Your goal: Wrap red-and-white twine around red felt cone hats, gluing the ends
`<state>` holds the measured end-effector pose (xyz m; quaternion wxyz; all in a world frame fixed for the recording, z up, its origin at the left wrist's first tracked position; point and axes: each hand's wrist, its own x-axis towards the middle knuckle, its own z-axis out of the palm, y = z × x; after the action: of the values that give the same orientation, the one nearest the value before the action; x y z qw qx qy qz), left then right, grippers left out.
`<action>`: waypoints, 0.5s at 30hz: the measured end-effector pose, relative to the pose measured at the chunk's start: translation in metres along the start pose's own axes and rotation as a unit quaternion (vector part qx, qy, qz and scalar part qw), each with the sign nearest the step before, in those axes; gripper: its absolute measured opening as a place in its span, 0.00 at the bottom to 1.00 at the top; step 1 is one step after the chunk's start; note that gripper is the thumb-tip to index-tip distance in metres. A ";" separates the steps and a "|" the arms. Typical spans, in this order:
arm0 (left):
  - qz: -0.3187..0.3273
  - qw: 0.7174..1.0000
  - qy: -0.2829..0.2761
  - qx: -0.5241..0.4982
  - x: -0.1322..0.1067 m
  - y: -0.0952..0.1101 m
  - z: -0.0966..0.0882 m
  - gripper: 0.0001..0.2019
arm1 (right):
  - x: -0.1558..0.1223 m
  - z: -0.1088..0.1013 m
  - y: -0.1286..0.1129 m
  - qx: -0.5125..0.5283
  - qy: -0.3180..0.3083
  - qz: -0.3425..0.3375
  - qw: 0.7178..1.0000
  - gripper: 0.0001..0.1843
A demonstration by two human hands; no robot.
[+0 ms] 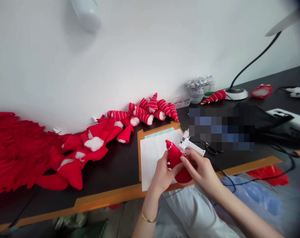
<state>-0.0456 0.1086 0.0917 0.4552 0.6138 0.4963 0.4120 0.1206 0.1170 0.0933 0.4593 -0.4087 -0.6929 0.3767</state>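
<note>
A red felt cone [174, 155], with a curled tip and white cord lying along its upper part, is held above the front edge of the table. My left hand [162, 173] wraps around the cone's left side, thumb across its front. On the other side, the fingers of my right hand [201, 165] pinch the white cord [182, 152] against the felt. Just behind my hands a white glue gun [191, 145] rests beside a white sheet of paper [152, 155]. Black-handled scissors [211, 149] lie to its right.
Plain red stuffed cones [94, 143] and a large heap of red felt [21, 152] spread leftward. Cord-wound cones [142, 110] lie along the wall. Silver tinsel [199, 84] sits in a tub near a desk lamp [235, 94]. A black cable [231, 181] hangs by my right arm.
</note>
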 end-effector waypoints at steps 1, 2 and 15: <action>0.006 0.999 0.010 0.032 -0.001 0.005 0.001 0.15 | 0.001 -0.001 -0.001 -0.012 0.009 0.001 1.000 0.13; 0.011 0.997 0.024 0.072 -0.002 0.010 0.004 0.13 | 0.002 0.000 -0.001 -0.020 0.011 0.003 1.000 0.13; -0.038 0.923 0.124 0.363 0.000 0.033 0.034 0.13 | 0.008 0.007 0.011 0.000 0.052 0.027 0.998 0.14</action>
<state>-0.0051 0.1002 0.1147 0.1512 0.6620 0.6871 0.2584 0.1148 0.1276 0.0845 0.4846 -0.4465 -0.6567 0.3668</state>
